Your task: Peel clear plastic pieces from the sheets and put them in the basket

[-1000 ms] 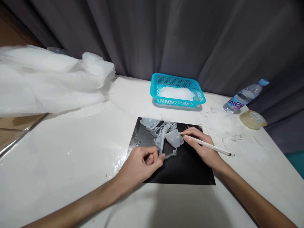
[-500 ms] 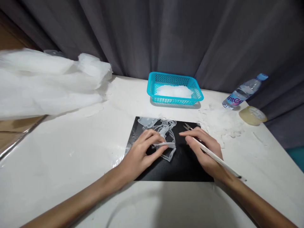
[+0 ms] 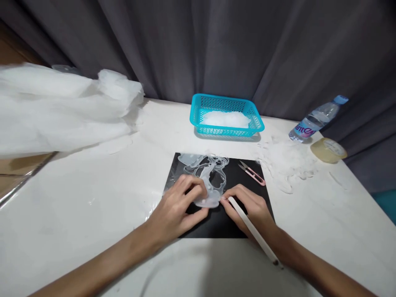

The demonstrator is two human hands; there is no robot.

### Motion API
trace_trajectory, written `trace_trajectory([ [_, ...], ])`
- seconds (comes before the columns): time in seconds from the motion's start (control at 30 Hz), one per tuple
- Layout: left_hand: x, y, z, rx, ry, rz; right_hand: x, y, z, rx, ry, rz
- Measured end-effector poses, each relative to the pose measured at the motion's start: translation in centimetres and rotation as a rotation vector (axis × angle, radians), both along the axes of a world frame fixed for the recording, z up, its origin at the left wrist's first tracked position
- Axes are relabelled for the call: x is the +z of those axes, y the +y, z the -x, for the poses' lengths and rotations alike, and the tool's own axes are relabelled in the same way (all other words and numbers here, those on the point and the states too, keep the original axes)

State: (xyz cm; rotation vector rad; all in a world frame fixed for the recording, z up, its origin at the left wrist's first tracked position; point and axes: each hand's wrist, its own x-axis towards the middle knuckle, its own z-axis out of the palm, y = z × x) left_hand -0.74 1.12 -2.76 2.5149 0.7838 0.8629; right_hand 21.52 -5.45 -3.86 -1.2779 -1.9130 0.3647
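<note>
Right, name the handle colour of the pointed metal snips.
Pink; the pointed metal snips show best in the head view.

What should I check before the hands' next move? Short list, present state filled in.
1. Left hand on the white piece: ok, fingers touch it.
2. Right hand holds the pen: ok, its dark end points back toward the wearer.
3. Right fingertips gripping the piece: cannot tell; they are at its edge.
4. Snips clear of both hands: ok, lying on the mat.
5. Snips' blades closed: not ok, tips apart.
6. Bottle capped: ok.
</note>
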Motion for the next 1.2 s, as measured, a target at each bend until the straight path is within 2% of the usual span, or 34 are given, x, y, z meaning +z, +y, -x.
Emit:
trace_trajectory([
  [0.17,-0.3,-0.1,0.1,0.043,0.085,-0.303,0.5,0.0,0.1,0.084,-0.033,-0.079],
  [0.23,-0.2,-0.3,-0.1,0.017,0.092,-0.379,0.7,0.0,0.0,0.092,-0.059,-0.102],
  [0.5,-0.7,-0.9,0.3,-0.151,0.085,-0.380,0.4,-0.4,-0.6,0.124,-0.153,-0.115],
  [0.63,-0.9,-0.7,0.6,-0.189,0.093,-0.284,0.2,-0.5,-1.0,0.153,-0.188,-0.107],
  [0.73,-0.4,-0.4,0.5,-0.201,0.071,-0.131,0.5,-0.6,-1.1,0.163,-0.221,-0.109],
  [0.97,0.8,-0.1,0.2,-0.237,-0.091,0.272,1.8,-0.5,-0.6,0.174,-0.349,-0.362],
  [1.03,1.3,0.7,0.4,-0.090,-0.175,0.369,1.7,-0.3,-0.8,0.132,-0.351,-0.350],
  [1.13,1.9,2.5,1.0,0.257,-0.360,0.530,1.2,0.0,-1.4,-0.017,-0.326,-0.270],
  [1.2,2.1,3.2,1.2,0.254,-0.428,0.666,0.8,0.3,-1.6,-0.094,-0.267,-0.207],
])
